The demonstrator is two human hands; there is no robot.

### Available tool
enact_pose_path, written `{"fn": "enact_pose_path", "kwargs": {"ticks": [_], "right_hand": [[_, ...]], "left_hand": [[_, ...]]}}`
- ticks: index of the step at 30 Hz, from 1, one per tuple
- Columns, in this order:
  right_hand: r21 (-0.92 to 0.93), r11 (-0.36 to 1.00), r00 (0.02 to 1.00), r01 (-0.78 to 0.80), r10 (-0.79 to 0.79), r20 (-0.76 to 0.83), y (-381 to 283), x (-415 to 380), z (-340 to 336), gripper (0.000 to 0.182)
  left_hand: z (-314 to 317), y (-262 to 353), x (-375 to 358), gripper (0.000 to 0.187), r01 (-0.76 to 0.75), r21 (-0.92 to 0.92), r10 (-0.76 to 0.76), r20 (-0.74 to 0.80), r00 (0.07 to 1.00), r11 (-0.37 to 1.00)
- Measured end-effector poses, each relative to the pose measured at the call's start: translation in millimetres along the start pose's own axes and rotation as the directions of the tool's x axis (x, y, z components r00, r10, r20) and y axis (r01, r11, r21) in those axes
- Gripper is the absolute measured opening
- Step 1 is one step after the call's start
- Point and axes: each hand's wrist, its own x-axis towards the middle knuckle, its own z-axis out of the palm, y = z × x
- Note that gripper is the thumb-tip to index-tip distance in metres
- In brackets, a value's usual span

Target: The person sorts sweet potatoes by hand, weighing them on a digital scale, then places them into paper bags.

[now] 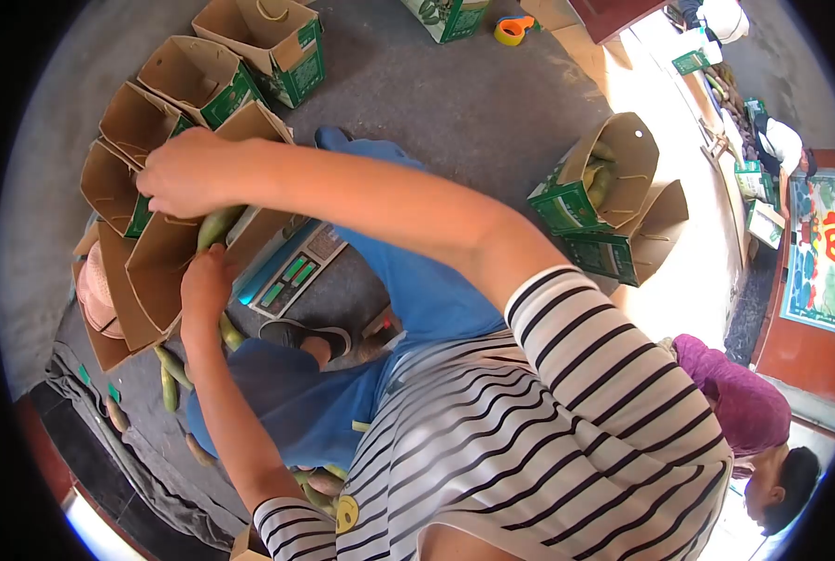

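Note:
My left hand (207,282) is closed around the lower end of a long green melon or cucumber-like vegetable (219,227), at the mouth of an open cardboard box (160,266). Above it, my right hand (190,173) reaches across the top of the same box. Its fingers curl down at the cardboard edge, with the fingertips partly hidden. Beside this box a digital scale (291,280) with green displays lies on the floor, partly covered by cardboard. More green vegetables (170,379) lie on the floor near my left forearm.
Several open green-and-brown boxes (193,75) stand in a row at upper left. A pink hat (99,290) sits in a box at left. Two boxes (576,201) stand at right, one holding vegetables. Orange tape (511,31) lies above. A person in purple (735,383) is at right.

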Motion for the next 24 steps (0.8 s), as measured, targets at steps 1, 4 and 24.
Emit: {"fn": "enact_pose_path", "kwargs": {"ticks": [1, 4, 24], "right_hand": [[-0.023, 1.000, 0.999, -0.003, 0.004, 0.038, 7, 7, -1, 0.024], [-0.185, 0.983, 0.950, 0.000, 0.058, 0.308, 32, 32, 2, 0.028], [-0.284, 0.936, 0.813, 0.210, -0.006, 0.582, 115, 57, 66, 0.031]], "left_hand": [[0, 0, 0, 0.020, 0.009, -0.003, -0.009, -0.008, 1.000, 1.000], [0, -2, -7, 0.018, 0.028, -0.002, -0.029, -0.023, 0.999, 1.000], [-17, 13, 18, 0.009, -0.135, 0.110, 0.137, -0.011, 0.990, 0.985]]}}
